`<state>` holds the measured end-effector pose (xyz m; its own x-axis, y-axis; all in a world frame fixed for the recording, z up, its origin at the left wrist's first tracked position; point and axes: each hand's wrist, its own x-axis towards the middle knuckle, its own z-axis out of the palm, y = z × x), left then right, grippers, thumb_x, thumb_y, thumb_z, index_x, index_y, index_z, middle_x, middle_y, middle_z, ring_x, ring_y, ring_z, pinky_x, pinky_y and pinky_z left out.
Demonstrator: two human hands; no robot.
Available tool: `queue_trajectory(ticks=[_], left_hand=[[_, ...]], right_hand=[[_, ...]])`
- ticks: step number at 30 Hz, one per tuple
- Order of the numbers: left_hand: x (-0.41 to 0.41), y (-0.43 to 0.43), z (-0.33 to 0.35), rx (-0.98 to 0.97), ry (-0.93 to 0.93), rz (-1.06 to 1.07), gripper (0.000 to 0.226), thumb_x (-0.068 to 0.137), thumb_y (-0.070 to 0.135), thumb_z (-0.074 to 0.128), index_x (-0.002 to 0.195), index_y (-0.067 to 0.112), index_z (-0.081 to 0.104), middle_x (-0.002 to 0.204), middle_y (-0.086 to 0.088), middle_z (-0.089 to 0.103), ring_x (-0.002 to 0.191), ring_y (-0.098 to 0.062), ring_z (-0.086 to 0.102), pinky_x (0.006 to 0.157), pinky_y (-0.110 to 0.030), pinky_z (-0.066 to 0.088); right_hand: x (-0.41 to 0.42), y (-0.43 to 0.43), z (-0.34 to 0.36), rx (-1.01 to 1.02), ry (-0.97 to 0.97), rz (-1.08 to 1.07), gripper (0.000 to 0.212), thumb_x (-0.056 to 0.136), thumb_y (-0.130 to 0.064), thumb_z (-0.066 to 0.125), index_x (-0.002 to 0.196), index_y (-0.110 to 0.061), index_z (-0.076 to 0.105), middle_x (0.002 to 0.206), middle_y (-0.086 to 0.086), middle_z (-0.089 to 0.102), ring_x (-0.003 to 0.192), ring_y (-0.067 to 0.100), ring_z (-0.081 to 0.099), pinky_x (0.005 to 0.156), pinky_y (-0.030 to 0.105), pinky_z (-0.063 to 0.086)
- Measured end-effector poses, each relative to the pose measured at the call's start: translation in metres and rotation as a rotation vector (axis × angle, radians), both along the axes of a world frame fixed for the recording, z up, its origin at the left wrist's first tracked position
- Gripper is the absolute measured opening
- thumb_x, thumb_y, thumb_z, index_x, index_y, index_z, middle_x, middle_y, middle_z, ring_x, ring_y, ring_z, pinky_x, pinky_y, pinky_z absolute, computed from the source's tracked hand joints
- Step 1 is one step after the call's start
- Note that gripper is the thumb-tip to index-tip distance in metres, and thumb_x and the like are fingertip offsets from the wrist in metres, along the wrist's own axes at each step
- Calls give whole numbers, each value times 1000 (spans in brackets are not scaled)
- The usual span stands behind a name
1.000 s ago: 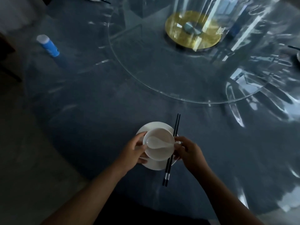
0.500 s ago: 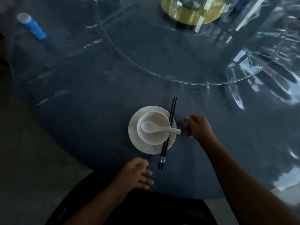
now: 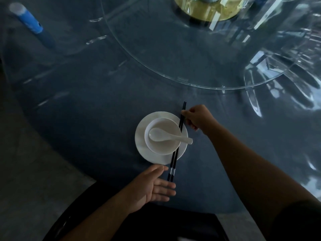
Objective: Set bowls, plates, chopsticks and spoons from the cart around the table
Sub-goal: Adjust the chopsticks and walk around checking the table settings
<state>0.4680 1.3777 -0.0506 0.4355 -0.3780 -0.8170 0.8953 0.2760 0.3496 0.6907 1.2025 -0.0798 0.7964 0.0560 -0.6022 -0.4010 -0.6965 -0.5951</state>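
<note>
A white plate [image 3: 141,146] sits on the dark round table near its front edge. On it stands a white bowl [image 3: 163,148] holding a white spoon [image 3: 166,136], whose handle points right over the rim. A pair of black chopsticks [image 3: 176,150] lies across the plate's right side. My right hand [image 3: 196,117] pinches the chopsticks near their far tips. My left hand [image 3: 152,185] hovers flat with straight fingers just left of the chopsticks' near ends, holding nothing.
A big clear glass turntable [image 3: 173,73] on a gold base [image 3: 205,9] fills the table's middle. A blue tube with a white cap [image 3: 27,20] lies at the far left. A dark chair back [image 3: 139,223] is below my arms.
Both hands let go of the bowl. My left hand drew back to the table's front edge. My right hand moved up to the chopsticks' far tips and took hold of them.
</note>
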Motion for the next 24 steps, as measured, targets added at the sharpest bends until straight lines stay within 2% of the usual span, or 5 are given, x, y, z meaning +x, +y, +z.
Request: queue_trajectory(ticks=[8, 12, 18, 24], left_hand=[[5, 1, -5, -8, -2, 1, 33, 103, 39, 43, 129, 20, 50, 113, -27, 71, 104, -39, 71, 87, -45, 57], [7, 1, -8, -4, 1, 13, 33, 101, 37, 48, 128, 17, 52, 112, -26, 72, 104, -38, 71, 87, -44, 58], [8, 2, -9, -10, -7, -20, 35, 101, 37, 49, 128, 15, 50, 111, -22, 73, 102, -38, 72, 74, -39, 60], [5, 3, -12, 12, -39, -61, 39, 97, 42, 54, 127, 19, 50, 111, -19, 74, 101, -37, 72, 72, -38, 59]], right_hand=[[3, 6, -3, 10, 12, 19, 31, 96, -27, 63, 76, -3, 66, 59, 7, 68, 35, 8, 59, 38, 19, 46], [5, 10, -1, 43, 39, -1, 25, 97, -22, 62, 83, -1, 65, 56, 6, 69, 40, 12, 64, 41, 22, 50], [7, 13, -1, 74, 65, -23, 25, 97, -22, 62, 82, -2, 64, 53, 5, 70, 43, 17, 67, 42, 24, 52], [4, 14, -2, 102, 53, -32, 24, 98, -22, 61, 81, -4, 63, 59, 9, 69, 41, 17, 66, 41, 25, 52]])
